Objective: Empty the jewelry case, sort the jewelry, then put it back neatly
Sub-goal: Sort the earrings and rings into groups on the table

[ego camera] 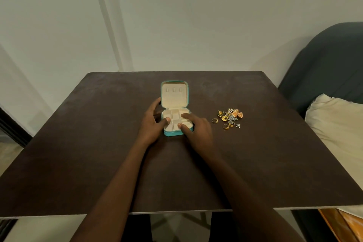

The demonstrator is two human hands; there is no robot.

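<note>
Table: a dark brown table [98, 153] fills the lower half of the view, its near edge at the bottom, its far edge against a pale wall [176, 15].
Right hand: the right hand [198, 130] lies over the near right corner of the case's tray, fingers loosely spread, the forefinger and thumb tips resting on the cream compartments; it grips nothing.
Left hand: the left hand [152, 122] sits at the left side of the case, its thumb on the near left compartment, its fingers reaching along the left wall toward the hinge, steadying the case.
Jewelry case: a small teal jewelry case [174, 133] stands open near the table's middle, the lid [174, 94] raised on the far side with three small tabs in its cream lining; the visible compartments hold nothing.
Jewelry: a heap of jewelry [230, 117] lies on the table right of the case, well apart from it, gold and silver pieces tangled together.
Rings: one gold ring [214, 120] lies at the heap's left edge, another ring [225, 126] at its near edge.
Right edge: a cream pillow [334, 124] rests on a dark blue-grey seat [330, 65] beside the table.
</note>
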